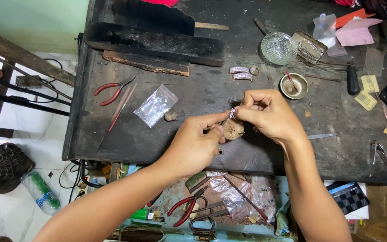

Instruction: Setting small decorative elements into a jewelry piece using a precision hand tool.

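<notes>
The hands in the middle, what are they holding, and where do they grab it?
The left hand pinches a small brown lump by its left side. The right hand holds a small sparkly ring by its edge, at its fingertips, just above the lump.

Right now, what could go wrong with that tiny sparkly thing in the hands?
The small sparkly ring is pinched only at the fingertips of the right hand, so it might slip and drop off the dark workbench edge into the cluttered tray below. The left hand holds a small brown lump close under it; a slip could perhaps jab a finger.
</notes>
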